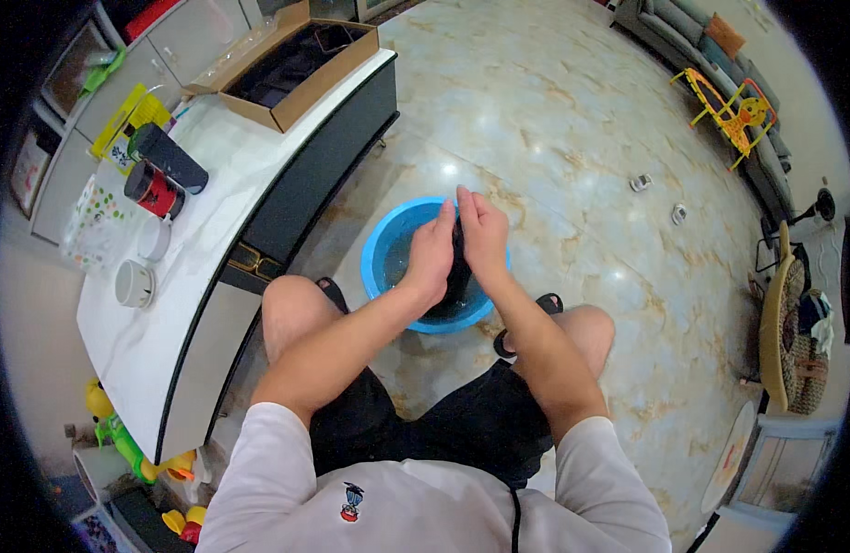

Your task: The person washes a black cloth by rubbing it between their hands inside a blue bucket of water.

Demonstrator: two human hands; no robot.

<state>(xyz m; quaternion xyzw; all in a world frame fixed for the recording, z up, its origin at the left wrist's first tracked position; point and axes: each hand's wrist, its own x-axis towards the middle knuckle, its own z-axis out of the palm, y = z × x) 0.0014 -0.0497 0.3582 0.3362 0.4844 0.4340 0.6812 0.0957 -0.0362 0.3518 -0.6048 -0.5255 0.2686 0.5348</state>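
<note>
A round light-blue plastic basin (373, 259) stands on the floor between my feet, with water visible in it. Over it my left hand (432, 250) and my right hand (484, 235) face each other, fingers straight and tips nearly meeting. A black item (458, 280), apparently wet cloth, is pressed between my palms and hangs down into the basin. My hands and forearms hide part of it, so its exact kind cannot be told.
To the left, a white-topped table (204, 276) holds an open cardboard box (328, 79), a dark tumbler (169, 157), a red-and-black jar (154, 190) and a white cup (134, 283). Two small pale objects (641, 182) lie on the marble-patterned floor. A sofa (674, 31) stands far right.
</note>
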